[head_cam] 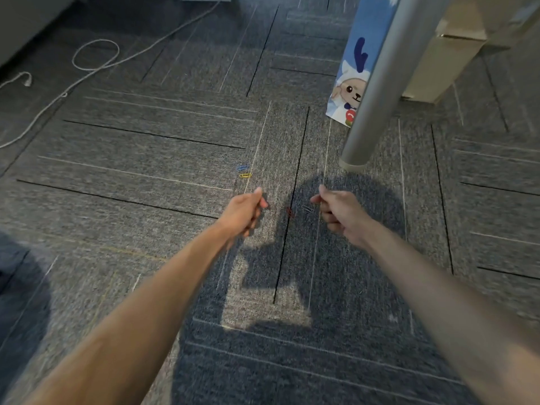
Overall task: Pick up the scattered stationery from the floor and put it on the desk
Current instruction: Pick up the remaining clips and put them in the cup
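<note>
Small paper clips lie scattered on the grey carpet. A blue clip [242,167] and a yellow clip [245,175] sit just beyond my left hand. A red clip [289,212] and a silver clip [307,208] lie between my two hands. My left hand [244,210] hangs above the carpet with its fingers curled in, and I see nothing in it. My right hand [336,210] is held the same way, fingers curled, thumb out, just right of the silver clip. Both hands look blurred.
A grey metal desk leg [371,106] stands on the carpet ahead to the right. Behind it is a blue bag with a cartoon animal [352,80] and a beige cabinet [432,68]. A white cable [96,54] loops across the floor at the far left.
</note>
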Available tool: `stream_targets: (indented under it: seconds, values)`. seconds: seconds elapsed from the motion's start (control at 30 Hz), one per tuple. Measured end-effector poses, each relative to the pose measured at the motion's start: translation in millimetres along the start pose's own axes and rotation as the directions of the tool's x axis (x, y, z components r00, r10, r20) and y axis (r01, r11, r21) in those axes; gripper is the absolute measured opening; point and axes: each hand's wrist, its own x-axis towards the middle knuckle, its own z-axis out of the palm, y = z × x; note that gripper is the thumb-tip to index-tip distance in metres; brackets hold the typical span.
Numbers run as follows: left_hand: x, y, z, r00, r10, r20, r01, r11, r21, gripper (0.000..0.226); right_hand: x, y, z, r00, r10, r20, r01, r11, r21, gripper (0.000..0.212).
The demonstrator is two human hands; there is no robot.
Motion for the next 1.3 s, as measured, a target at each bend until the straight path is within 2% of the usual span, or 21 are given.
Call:
stream_targets:
  seconds: [0.07,0.13,0.2,0.23,0.27,0.3,0.33,0.37,0.4,0.43,0.47,0.5,0.57,0.6,0.67,0.73,0.8,0.87,0.97,1.13,1.3]
  values:
    - [7.4,3.5,-0.7,0.997,0.04,-0.065,-0.029,0.988,0.152,0.043,6.4,1.0,1.1,0.989,-0.139,-0.043,0.121,0.95,-0.289,0.037]
    - [14.6,5.1,0.1,0.99,0.099,-0.096,-0.062,0.942,0.331,0.042,13.9,4.5,2.3,0.951,-0.309,-0.017,0.236,0.758,-0.608,0.037]
    - [20.9,5.9,1.1,0.988,0.135,-0.08,-0.094,0.919,0.383,0.037,19.4,7.9,3.4,0.92,-0.389,0.052,0.287,0.575,-0.767,0.032]
    - [23.5,6.3,1.3,0.989,0.133,-0.069,-0.103,0.935,0.339,0.033,21.5,8.5,3.3,0.919,-0.389,0.069,0.292,0.553,-0.78,0.029]
    - [25.7,7.0,1.8,0.992,0.118,-0.055,-0.101,0.964,0.245,0.029,23.2,9.4,2.9,0.925,-0.373,0.071,0.301,0.607,-0.735,0.026]
    - [27.0,8.0,2.2,0.995,0.096,-0.036,-0.091,0.989,0.12,0.025,23.8,9.6,2.7,0.94,-0.336,0.058,0.3,0.734,-0.61,0.025]
    - [28.2,8.6,2.3,0.997,0.075,-0.013,-0.075,0.997,-0.017,0.022,24.3,9.8,1.4,0.961,-0.272,0.043,0.268,0.883,-0.385,0.025]
    - [29.4,8.8,2.1,0.998,0.061,0.016,-0.057,0.986,-0.155,0.022,24.6,9.3,-0.6,0.981,-0.187,0.05,0.19,0.979,-0.075,0.025]
    - [30.4,9.0,2.2,0.998,0.054,0.044,-0.041,0.962,-0.268,0.022,23.2,7.1,-2.6,0.989,-0.11,0.099,0.083,0.965,0.248,0.025]
    - [31.2,9.3,2.1,0.997,0.051,0.061,-0.028,0.942,-0.334,0.023,21.5,5.0,-4.1,0.985,-0.066,0.159,-0.022,0.869,0.494,0.024]
    - [32.2,8.5,1.5,0.997,0.045,0.064,-0.02,0.94,-0.339,0.024,20.9,5.0,-5.8,0.98,-0.045,0.195,-0.09,0.772,0.629,0.023]
    - [32.3,8.6,1.3,0.998,0.039,0.052,-0.023,0.961,-0.274,0.025,21.6,5.5,-7.3,0.978,-0.03,0.207,-0.118,0.739,0.663,0.023]
    - [32.2,8.7,2.5,0.998,0.065,0.014,-0.066,0.996,0.057,0.03,23.3,5.7,-8.7,0.984,0.01,0.178,-0.103,0.849,0.518,0.023]
    - [32.8,8.4,2.9,0.994,0.105,0.006,-0.103,0.96,0.259,0.032,23.1,5.5,-8.5,0.988,0.025,0.155,-0.085,0.913,0.399,0.024]
    - [37.2,6.4,3.0,0.971,0.24,0.02,-0.208,0.791,0.575,0.03,23.0,4.5,-8.3,0.993,0.049,0.107,-0.072,0.972,0.224,0.027]
    - [41.8,4.9,1.2,0.932,0.354,0.08,-0.299,0.623,0.723,0.02,21.5,2.6,-6.5,1.0,0.017,0.002,-0.017,0.999,0.037,0.033]
    - [44.2,4.4,-0.6,0.892,0.417,0.173,-0.374,0.467,0.801,0.026,21.5,4.8,-4.1,0.987,-0.132,-0.093,0.1,0.952,-0.288,0.038]
    - [46.8,2.8,-1.6,0.855,0.447,0.261,-0.412,0.282,0.866,0.03,22.0,7.8,-2.4,0.948,-0.311,-0.07,0.213,0.782,-0.586,0.034]
    - [51.1,0.0,-3.4,0.821,0.482,0.305,-0.41,0.127,0.903,0.025,20.4,10.5,-0.7,0.922,-0.385,0.03,0.271,0.591,-0.76,0.021]
    - [51.3,-0.7,-3.6,0.829,0.477,0.294,-0.38,0.093,0.921,0.022,15.9,9.7,-0.5,0.91,-0.408,0.073,0.295,0.513,-0.806,0.02]
    - [52.9,11.5,0.2,0.905,0.335,0.264,-0.323,0.136,0.936,0.018,19.5,2.8,2.9,0.951,-0.307,0.045,0.221,0.568,-0.793,0.014]
